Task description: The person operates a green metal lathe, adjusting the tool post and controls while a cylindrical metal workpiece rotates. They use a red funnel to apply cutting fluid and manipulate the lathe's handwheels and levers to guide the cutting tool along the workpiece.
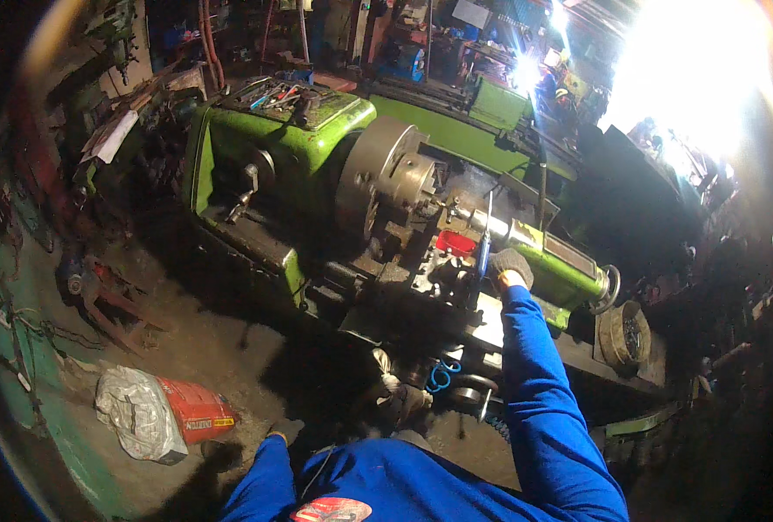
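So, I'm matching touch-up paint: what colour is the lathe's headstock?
The headstock is bright green; it shows best in the head view.

The lathe [321, 148] was bright green, its chuck [378, 174] dull metallic grey. The tray [456, 243] was vivid red, and the slim tool [484, 252] had a blue handle. The right hand [512, 268] wore a grey-brown glove; the left hand [287, 430] appeared dark grey-brown. Sleeves [543, 383] and top [395, 478] were plain royal blue, the latter with a red-and-white emblem [332, 510]. The coiled hose [440, 376] was light blue. The bag [191, 402] was red with a yellow band, its plastic covering [138, 413] whitish. The bucket [613, 339] was tan, the floor [221, 348] brown.
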`<state>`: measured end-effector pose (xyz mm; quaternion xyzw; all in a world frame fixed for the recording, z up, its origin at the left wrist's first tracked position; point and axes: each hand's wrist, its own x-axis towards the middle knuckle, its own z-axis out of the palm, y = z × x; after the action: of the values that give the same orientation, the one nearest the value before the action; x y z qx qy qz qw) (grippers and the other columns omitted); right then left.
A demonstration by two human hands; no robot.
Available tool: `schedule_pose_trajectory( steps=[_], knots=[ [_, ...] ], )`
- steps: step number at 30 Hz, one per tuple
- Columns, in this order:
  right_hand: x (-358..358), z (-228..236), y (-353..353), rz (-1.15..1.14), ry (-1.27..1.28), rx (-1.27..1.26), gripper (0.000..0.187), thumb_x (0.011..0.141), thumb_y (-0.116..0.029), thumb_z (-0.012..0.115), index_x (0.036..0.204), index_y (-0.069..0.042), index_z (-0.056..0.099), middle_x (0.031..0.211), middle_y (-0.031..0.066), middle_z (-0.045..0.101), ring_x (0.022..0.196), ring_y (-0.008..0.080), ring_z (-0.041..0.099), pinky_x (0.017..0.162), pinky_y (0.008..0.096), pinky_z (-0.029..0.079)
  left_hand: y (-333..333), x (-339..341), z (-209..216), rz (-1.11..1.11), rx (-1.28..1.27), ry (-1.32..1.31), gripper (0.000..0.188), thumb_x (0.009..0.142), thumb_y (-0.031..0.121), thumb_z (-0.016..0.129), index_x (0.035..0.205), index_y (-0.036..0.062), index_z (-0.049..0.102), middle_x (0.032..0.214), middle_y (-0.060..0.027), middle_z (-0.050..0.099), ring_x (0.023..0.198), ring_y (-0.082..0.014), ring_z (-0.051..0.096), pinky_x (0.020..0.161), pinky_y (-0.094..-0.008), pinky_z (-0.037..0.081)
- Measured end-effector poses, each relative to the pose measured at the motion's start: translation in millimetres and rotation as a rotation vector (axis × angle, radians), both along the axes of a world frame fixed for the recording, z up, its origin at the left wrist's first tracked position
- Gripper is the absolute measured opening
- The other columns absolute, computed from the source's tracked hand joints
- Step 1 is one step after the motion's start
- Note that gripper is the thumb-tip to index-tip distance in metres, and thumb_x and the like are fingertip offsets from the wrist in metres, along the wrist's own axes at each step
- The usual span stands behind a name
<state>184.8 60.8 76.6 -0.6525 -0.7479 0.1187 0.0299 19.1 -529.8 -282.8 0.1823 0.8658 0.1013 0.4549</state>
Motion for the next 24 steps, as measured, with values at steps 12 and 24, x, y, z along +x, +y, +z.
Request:
schedule_pose_trajectory(
  steps=[12,24],
  knots=[
    [-3.6,23.3,-25.2,-0.018,0.04,0.016,0.048,0.095,-0.043,0.057,0.125,-0.012,0.078,0.135,0.0191,0.072,0.126,0.0387,0.069,0.104,0.051,0.055,-16.4,-6.3,-41.8,0.067,-0.054,-0.011,0.07,0.096,0.059,0.061,0.137,0.0032,0.07,0.148,-0.027,0.061,0.138,-0.0441,0.058,0.115,-0.051,0.046],
    [-2.1,23.2,-21.8,-0.027,0.056,-0.019,0.048,0.097,-0.044,0.059,0.125,-0.01,0.078,0.135,0.0204,0.071,0.127,0.0393,0.068,0.105,0.0502,0.055,-5.6,-2.6,-23.5,0.026,-0.09,-0.025,0.07,0.096,0.06,0.06,0.133,0.0015,0.072,0.143,-0.029,0.064,0.136,-0.0461,0.059,0.113,-0.0519,0.046]
  ],
)
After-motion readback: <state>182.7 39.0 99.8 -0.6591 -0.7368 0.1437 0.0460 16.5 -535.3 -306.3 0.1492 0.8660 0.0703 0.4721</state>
